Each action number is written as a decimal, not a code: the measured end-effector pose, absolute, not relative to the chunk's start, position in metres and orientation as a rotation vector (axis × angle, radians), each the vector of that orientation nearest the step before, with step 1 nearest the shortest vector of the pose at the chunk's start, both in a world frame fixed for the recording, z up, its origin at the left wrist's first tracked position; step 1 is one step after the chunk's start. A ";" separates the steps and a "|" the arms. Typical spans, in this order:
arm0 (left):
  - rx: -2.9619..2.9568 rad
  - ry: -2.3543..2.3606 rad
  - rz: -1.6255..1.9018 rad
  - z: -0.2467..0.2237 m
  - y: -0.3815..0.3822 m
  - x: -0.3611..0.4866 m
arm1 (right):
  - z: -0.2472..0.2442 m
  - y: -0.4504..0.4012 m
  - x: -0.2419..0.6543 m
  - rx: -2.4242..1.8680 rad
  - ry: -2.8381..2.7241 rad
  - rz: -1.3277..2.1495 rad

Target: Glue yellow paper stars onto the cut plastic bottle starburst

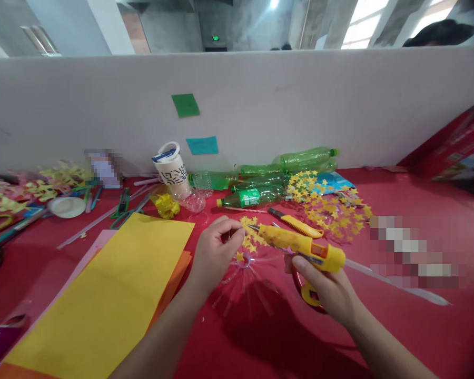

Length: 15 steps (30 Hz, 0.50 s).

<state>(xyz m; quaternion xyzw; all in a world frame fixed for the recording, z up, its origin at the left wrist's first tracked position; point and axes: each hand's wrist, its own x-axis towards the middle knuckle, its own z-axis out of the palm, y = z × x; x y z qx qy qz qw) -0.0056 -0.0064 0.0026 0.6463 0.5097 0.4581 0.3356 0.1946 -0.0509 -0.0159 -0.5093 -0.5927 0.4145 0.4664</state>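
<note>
One glue gun point(296, 242), label point(315, 259) illegible, right hand point(332, 293) gripping; left hand point(216, 251) curled, contents unclear

The yellow glue gun point(302, 246) points its nozzle point(254, 228) left, a pale stick point(397, 282) trailing behind; yellow stars point(255, 242) cluster beyond splayed clear strips point(265, 300).

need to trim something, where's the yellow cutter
In the head view, the cutter lies just right of centre, beyond the glue gun in the right hand and beside the yellow stars.
</note>
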 end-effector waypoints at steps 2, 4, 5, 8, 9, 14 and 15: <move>1.676 1.318 1.198 0.001 -0.006 -0.005 | -0.015 -0.051 0.194 -1.256 -1.451 1.037; 1.665 1.314 1.202 0.000 -0.005 -0.005 | -0.015 -0.051 0.193 -1.252 -1.449 1.058; 1.659 1.313 1.205 0.000 -0.005 -0.005 | -0.015 -0.050 0.192 -1.248 -1.453 1.065; 1.643 1.306 1.207 0.000 -0.005 -0.005 | -0.016 -0.049 0.192 -1.244 -1.465 1.068; 1.639 1.303 1.208 0.000 -0.005 -0.005 | -0.016 -0.049 0.192 -1.247 -1.469 1.069; 1.646 1.299 1.203 0.002 -0.006 -0.005 | -0.017 -0.050 0.193 -1.256 -1.485 1.082; 1.646 1.297 1.207 0.002 -0.006 -0.005 | -0.017 -0.050 0.193 -1.255 -1.490 1.082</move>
